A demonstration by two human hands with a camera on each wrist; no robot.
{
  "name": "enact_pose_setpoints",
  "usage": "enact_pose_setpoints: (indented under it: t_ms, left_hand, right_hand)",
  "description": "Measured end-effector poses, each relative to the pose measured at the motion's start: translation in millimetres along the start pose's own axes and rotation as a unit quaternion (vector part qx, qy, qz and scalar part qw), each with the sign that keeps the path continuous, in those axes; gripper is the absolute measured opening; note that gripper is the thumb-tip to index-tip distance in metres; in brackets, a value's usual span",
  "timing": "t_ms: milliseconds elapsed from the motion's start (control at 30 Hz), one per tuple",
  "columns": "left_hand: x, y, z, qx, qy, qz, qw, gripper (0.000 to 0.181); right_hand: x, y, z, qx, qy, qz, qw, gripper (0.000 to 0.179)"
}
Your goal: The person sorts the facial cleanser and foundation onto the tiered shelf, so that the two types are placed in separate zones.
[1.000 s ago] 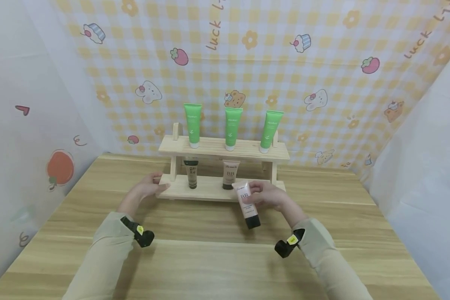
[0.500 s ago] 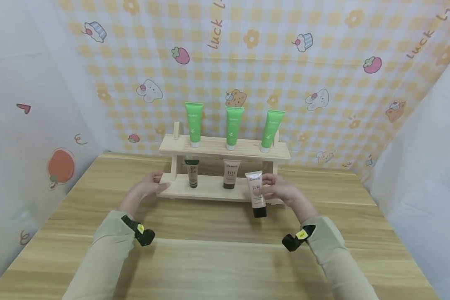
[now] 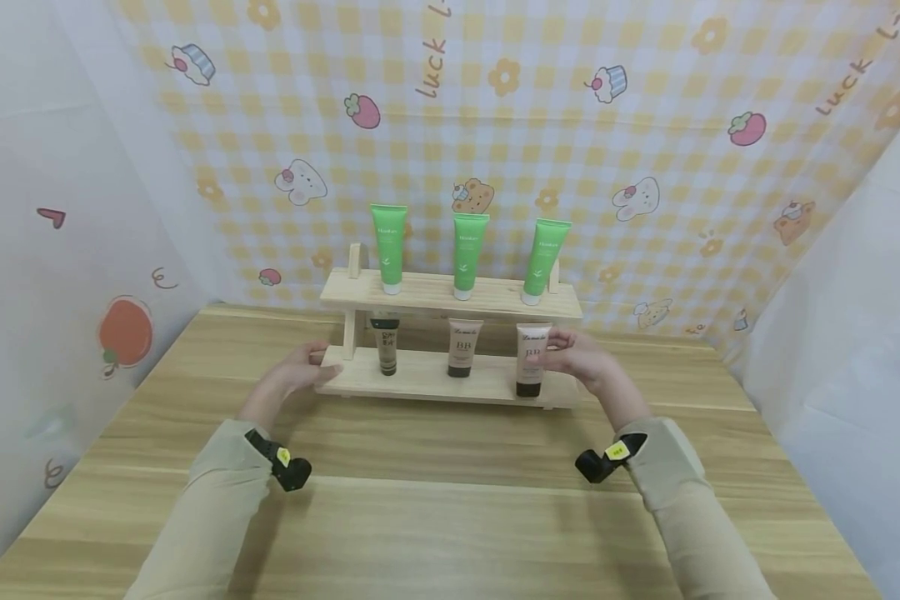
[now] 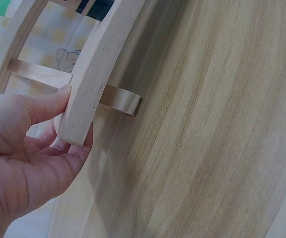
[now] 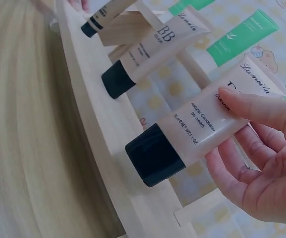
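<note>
My right hand (image 3: pixel 587 363) pinches a pale pink BB cream tube (image 5: pixel 207 116) between thumb and fingers. The tube stands cap down, its black cap (image 5: pixel 154 155) right at the lower shelf board's right end. At the other end, my left hand (image 4: pixel 31 144) grips the lower board of the wooden two-tier rack (image 4: pixel 86 94), thumb above and fingers beneath. A matching BB cream tube (image 3: pixel 462 348) stands mid-board, and a slimmer brownish tube (image 3: pixel 387 350) with dark ends stands to its left. Along the upper board stand three green tubes with white caps, the middle one (image 3: pixel 468 254) near its centre.
The rack stands near the back of a wood-grain table (image 3: pixel 450 533). Behind it hangs a yellow checked cloth (image 3: pixel 435 158) with cartoon prints. White sheets enclose the left (image 3: pixel 82 208) and right sides. Each wrist carries a black strapped camera, the right one (image 3: pixel 600 462) above the table.
My right hand has moved right and back with the BB cream tube, from in front of the rack to the lower board's right end. The tube is now more upright. My left hand keeps its grip.
</note>
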State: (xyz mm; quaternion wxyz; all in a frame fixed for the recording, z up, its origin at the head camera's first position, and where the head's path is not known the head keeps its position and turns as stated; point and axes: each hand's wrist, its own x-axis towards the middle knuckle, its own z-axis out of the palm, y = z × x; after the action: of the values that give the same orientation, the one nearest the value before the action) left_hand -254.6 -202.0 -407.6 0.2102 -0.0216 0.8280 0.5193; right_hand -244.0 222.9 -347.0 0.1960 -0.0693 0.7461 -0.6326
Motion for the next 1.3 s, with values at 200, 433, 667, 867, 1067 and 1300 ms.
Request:
enact_pose_setpoints:
  t_ms: [200, 433, 667, 867, 1067, 1300]
  left_hand:
    - [0.0, 0.1, 1.2, -0.002, 0.004, 0.001, 1.0000, 0.069]
    - [-2.2, 0.0, 1.3, -0.002, 0.001, -0.005, 1.0000, 0.070]
    - [-6.5, 0.6, 1.8, 0.004, -0.005, -0.010, 0.9999, 0.072]
    - [-6.5, -0.4, 2.5, 0.004, -0.005, -0.011, 0.9999, 0.073]
    - [-6.3, -0.8, 0.1, -0.002, -0.003, -0.011, 0.9999, 0.073]
    - [-6.0, -3.3, -1.1, 0.000, -0.009, -0.014, 0.9999, 0.074]
  right_hand:
    - [1.4, -3, -3, 0.027, 0.006, -0.001, 0.9996, 0.027]
    - [3.2, 0, -3, 0.045, 0.025, 0.007, 0.9986, 0.030]
    - [6.6, 7, -3, 0.035, 0.047, 0.019, 0.9981, 0.027]
    - [7.0, 9, -4, 0.053, 0.045, 0.019, 0.9974, 0.025]
    - [6.4, 9, -4, 0.068, 0.035, 0.016, 0.9970, 0.024]
    - [6.1, 11, -3, 0.058, 0.035, 0.030, 0.9973, 0.021]
